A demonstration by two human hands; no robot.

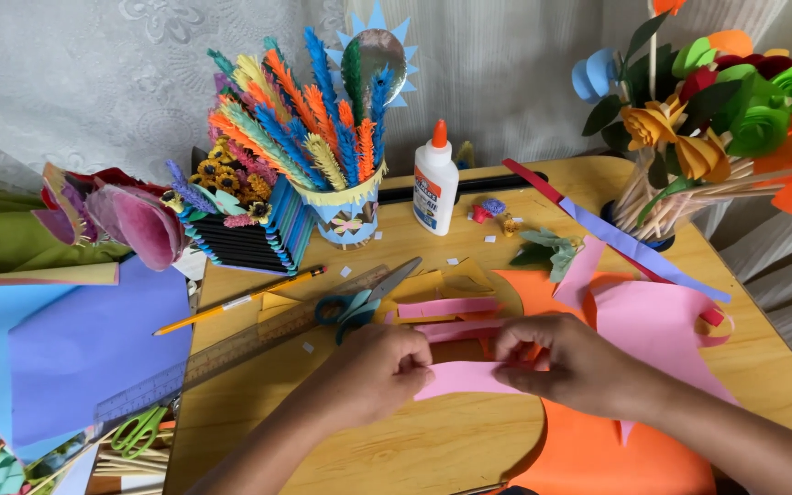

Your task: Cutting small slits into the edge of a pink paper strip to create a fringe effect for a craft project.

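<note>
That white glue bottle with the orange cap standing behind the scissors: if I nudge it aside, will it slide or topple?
The glue bottle stands upright, tall against a narrow base, so a push near the cap would probably tip it. A low push would likely slide it on the smooth wooden table. It looks like light plastic, so it should move easily.

matt pink paper strip (458,378), smooth varnished wooden table (433,440), glossy plastic glue bottle (435,188)

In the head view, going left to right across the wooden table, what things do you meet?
Green-handled scissors → clear ruler → pencil → teal-handled scissors → left hand → pink paper strip held by both hands → right hand → pot of paper flowers.
</note>
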